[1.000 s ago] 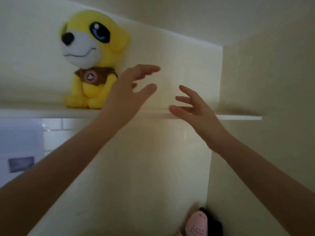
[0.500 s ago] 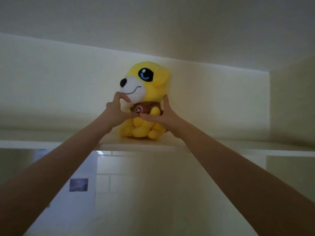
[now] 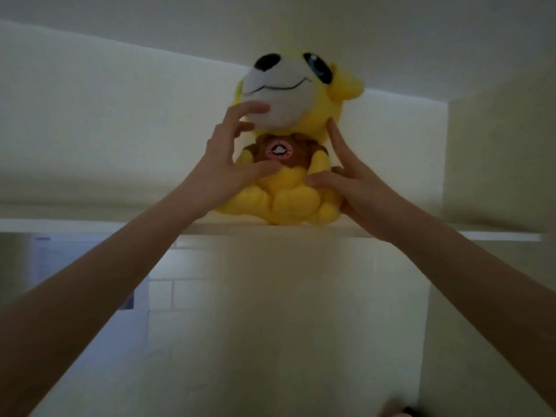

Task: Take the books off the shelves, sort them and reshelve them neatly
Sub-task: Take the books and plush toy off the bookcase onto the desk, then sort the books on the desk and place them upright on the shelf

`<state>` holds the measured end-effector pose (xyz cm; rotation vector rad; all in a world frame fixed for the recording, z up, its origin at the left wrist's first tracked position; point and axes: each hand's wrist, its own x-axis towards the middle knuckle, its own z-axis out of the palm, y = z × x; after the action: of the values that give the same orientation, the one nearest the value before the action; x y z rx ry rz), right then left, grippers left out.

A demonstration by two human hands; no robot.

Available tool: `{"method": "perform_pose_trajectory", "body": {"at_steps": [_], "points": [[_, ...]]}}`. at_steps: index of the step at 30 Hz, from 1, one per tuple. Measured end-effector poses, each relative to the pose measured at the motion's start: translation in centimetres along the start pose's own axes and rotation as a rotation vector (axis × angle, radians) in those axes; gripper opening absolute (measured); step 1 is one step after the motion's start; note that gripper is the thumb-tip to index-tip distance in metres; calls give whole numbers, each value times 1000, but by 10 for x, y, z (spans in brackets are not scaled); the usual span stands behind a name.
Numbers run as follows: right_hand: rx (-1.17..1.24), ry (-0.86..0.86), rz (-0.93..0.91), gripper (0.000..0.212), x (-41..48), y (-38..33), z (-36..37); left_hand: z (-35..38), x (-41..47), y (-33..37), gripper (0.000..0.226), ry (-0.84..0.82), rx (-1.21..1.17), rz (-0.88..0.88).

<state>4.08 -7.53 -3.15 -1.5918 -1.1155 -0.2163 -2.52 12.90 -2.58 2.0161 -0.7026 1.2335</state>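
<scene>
Head view: compared with half a second earlier, the plush dog [image 3: 285,145] fills more of the frame, and its face, then turned toward the left in three-quarter profile, now points at the camera. One second earlier both hands were spread open in the air and clear of the toy; both now grasp it. Count: one plush dog, two hands, one shelf [image 3: 75,225]. The dog carries one brown bandana with one round badge, one black nose and one blue eye in view. The left hand [image 3: 228,158] grasps the toy's left-of-frame side, with curled fingers touching the white muzzle and the thumb pressed on the chest just below the bandana. The right hand [image 3: 355,182] grasps the opposite side, with the index finger straight up along the neck, the thumb pressed into the yellow body and the remaining fingers hidden behind the flank. The dog sits on the shelf at its front edge, feet touching the board. Its long axis is upright, feet down and head up, with the head tipped slightly back so the muzzle aims forward and a little upward. Below the shelf, white wall tiles [image 3: 192,293] adjoin a pale blue sheet [image 3: 90,266] at the left.
</scene>
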Motion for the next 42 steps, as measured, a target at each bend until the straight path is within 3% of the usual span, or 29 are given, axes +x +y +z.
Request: {"method": "perform_pose_trajectory", "body": {"at_steps": [6, 12, 15, 22, 32, 35, 37, 40, 42], "points": [[33, 144, 41, 83, -114, -10, -66, 59, -12, 72, 80, -420, -47, 29], [41, 259, 249, 95, -227, 40, -91, 173, -75, 78, 79, -494, -198, 59], [31, 286, 375, 90, -279, 71, -101, 225, -118, 74, 80, -573, -298, 29], [37, 329, 671, 87, -369, 139, -111, 324, -200, 50, 79, -766, -486, -181], [89, 474, 921, 87, -446, 257, -104, 425, -278, 12, 78, -1032, -373, -347], [30, 507, 917, 91, -445, 290, -107, 447, -282, -5, 81, -1019, -335, -345], [-159, 449, 962, 88, -441, 316, -107, 458, -284, -19, 85, -1057, -244, -317], [-454, 289, 1155, 87, -447, 354, -91, 460, -306, -44, 91, -1320, -94, -291], [-397, 260, 1152, 112, -453, 370, -76, 455, -325, -57, 91, -1356, -145, -382]]}}
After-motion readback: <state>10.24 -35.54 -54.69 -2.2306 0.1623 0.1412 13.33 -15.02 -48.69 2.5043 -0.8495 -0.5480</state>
